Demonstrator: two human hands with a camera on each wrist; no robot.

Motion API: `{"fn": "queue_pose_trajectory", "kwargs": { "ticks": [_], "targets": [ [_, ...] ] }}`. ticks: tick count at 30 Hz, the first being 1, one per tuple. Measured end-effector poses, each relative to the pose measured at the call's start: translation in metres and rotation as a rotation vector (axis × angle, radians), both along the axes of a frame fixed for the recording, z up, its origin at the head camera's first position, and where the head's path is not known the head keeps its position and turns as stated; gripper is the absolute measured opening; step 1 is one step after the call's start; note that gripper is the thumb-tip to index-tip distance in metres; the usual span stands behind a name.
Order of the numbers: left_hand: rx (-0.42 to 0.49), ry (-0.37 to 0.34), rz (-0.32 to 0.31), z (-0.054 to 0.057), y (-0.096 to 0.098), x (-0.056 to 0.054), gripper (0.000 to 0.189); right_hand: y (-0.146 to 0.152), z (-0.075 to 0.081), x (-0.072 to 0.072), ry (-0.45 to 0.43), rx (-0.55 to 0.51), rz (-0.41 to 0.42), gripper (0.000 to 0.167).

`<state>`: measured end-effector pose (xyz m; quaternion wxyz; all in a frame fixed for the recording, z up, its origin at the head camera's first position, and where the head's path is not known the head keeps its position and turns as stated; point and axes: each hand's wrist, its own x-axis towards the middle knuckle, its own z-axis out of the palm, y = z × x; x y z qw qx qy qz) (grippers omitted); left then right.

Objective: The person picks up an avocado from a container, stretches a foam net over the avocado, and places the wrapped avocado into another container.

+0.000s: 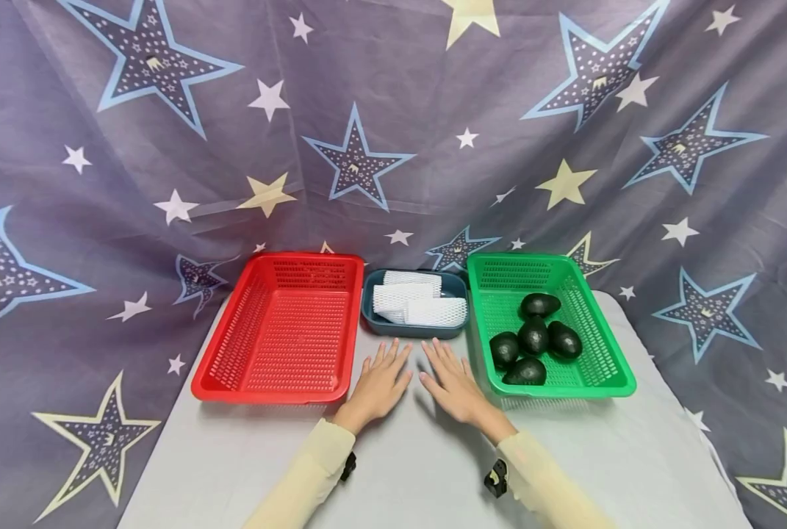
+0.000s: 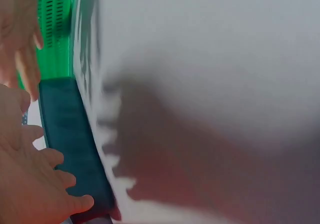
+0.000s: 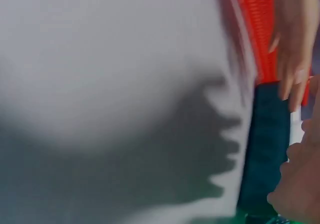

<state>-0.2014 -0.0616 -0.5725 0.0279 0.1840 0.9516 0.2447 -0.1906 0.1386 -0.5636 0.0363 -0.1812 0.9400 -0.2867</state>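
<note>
- While a purple-grey fabric backdrop w/ printed stars (image 1: 367, 66) hangs at the back, a white cloth-covered table (image 1: 406, 470) spreads in front.
- Red rectangular plastic mesh basket (image 1: 297, 342) on L side; green rectangular plastic mesh basket (image 1: 515, 273) on R side.
- Dark-blue oblong plastic tub (image 1: 414, 330) sits btwn the 2 baskets.
- L hand (image 1: 378, 386) & R hand (image 1: 455, 388) are backs-up just in front of tub, apart from each other; fingers straight, a bit spread, holding nothing. Can't tell if they touch the cloth.
- White foam-mesh sleeves (image 1: 436, 311), approx. 3, overlap in tub, near both hands.
- 5 dark, glossy, avocado-shaped fruits (image 1: 533, 336) bunch together in green basket.
- Step, I'd judge: ready pose, no grip begun. Next move prob. calls for R fingers narrowing round 1 fruit, or a light pinch on 1 sleeve, as foam likely squashes easily.
</note>
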Motion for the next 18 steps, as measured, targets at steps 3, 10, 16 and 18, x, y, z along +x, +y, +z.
{"fn": "queue_pose_trajectory", "kwargs": {
  "ticks": [3, 10, 16, 18],
  "targets": [
    [0.011, -0.01, 0.014, 0.0, 0.002, 0.0, 0.056, -0.005, 0.014, 0.0, -0.014, -0.067, 0.006, 0.063],
    [0.065, -0.023, 0.015, 0.005, 0.011, -0.003, 0.061, -0.009, 0.07, -0.008, 0.018, -0.227, 0.071, 0.063],
    [0.116, -0.057, 0.016, 0.018, 0.025, -0.008, 0.069, 0.002, 0.121, -0.022, 0.04, -0.305, 0.116, 0.064],
    [0.124, -0.074, 0.017, 0.025, 0.032, -0.01, 0.074, 0.01, 0.134, -0.028, 0.036, -0.302, 0.122, 0.064]
  ]
}}
